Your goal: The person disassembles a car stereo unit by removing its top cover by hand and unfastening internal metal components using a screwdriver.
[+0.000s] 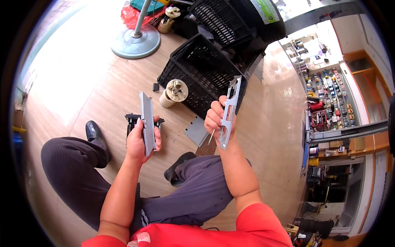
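Note:
My left hand (134,144) is closed around a flat grey plastic panel (147,123), held upright with its long edge toward me. Just behind that panel a black plastic part (132,118) shows; I cannot tell whether it lies on the floor or touches the hand. In my right hand (214,117) is a long grey plastic frame (232,101) with several cut-outs, tilted upright. A thin pale rod (212,136) sticks out below the right fingers; its other end is hidden. Between the hands, a grey flat plate (197,131) lies on the floor.
A white cylindrical pump-like part (174,93) stands beside a black plastic crate (197,74). Near it lies a small black block (155,87). Farther off are a round stand base (135,43) and a red plastic bag (131,17). Stocked shelves (329,96) line the right side.

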Available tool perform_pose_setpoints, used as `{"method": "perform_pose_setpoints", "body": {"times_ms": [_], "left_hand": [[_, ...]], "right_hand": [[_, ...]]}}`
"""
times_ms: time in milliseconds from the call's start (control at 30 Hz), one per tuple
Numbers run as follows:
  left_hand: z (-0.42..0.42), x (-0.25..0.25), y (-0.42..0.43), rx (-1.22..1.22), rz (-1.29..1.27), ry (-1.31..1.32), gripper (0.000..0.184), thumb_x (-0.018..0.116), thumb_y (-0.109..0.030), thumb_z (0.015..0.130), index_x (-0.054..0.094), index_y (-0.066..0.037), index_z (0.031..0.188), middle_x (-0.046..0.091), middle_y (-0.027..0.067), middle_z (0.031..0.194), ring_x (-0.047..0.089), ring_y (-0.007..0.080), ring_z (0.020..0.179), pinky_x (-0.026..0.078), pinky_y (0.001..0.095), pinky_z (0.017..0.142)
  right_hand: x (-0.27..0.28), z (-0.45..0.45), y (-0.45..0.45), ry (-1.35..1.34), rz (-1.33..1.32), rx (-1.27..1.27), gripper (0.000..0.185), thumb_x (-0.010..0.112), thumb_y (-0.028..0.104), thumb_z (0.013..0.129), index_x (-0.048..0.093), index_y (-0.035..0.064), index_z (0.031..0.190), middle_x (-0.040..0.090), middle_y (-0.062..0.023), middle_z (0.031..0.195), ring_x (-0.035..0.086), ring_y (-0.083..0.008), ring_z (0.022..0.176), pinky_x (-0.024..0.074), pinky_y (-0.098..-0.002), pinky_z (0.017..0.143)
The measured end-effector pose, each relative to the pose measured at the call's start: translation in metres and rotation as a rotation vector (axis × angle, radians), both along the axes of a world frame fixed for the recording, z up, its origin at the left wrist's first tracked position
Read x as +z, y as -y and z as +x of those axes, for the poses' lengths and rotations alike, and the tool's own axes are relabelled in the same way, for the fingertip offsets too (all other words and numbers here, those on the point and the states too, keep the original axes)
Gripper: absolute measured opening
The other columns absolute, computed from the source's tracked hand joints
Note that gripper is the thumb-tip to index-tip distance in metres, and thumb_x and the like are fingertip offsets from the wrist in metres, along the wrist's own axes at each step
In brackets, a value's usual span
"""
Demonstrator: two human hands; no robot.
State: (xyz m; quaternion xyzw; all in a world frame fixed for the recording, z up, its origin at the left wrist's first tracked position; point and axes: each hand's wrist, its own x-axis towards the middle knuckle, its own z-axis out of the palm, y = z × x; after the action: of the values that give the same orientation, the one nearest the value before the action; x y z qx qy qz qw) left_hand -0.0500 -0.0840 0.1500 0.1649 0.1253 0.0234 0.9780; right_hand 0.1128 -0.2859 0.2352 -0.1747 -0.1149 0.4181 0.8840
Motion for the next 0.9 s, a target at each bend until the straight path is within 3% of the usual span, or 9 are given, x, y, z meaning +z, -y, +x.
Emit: {"method": "perform_pose_setpoints", "body": {"times_ms": [200, 333, 900], "left_hand": [[0.001, -0.004, 0.0, -0.017, 0.01, 0.025, 0.057, 0.023, -0.042, 0.107, 0.046, 0.003, 0.133, 0.062, 0.0126, 0.08, 0.059, 0.0215, 0.057, 0.051, 0.0339, 0.051], [0.0, -0.002, 0.0, -0.016, 0.007, -0.014, 0.057, 0.022, -0.043, 0.107, 0.046, 0.002, 0.134, 0.062, 0.0117, 0.08, 0.059, 0.0208, 0.059, 0.052, 0.0334, 0.052], [0.001, -0.009, 0.0, -0.012, 0.01, 0.066, 0.055, 0.023, -0.041, 0.107, 0.047, 0.001, 0.132, 0.063, 0.0125, 0.082, 0.061, 0.0223, 0.063, 0.053, 0.0345, 0.055]], "right_hand": [[-0.004, 0.004, 0.001, 0.062, -0.01, -0.023, 0.036, 0.042, 0.049, 0.103, 0.053, 0.0145, 0.1, 0.044, 0.0011, 0.066, 0.041, -0.0098, 0.05, 0.0374, -0.0239, 0.044], [0.0, -0.003, -0.002, 0.173, -0.5, -0.217, 0.033, 0.048, 0.046, 0.102, 0.055, 0.0143, 0.097, 0.045, -0.0003, 0.065, 0.041, -0.0108, 0.047, 0.0336, -0.0256, 0.04], [-0.012, -0.007, -0.013, 0.3, -0.669, -0.287, 0.033, 0.053, 0.044, 0.1, 0.057, 0.0107, 0.097, 0.051, -0.0036, 0.066, 0.047, -0.0136, 0.049, 0.0362, -0.0261, 0.041]]}}
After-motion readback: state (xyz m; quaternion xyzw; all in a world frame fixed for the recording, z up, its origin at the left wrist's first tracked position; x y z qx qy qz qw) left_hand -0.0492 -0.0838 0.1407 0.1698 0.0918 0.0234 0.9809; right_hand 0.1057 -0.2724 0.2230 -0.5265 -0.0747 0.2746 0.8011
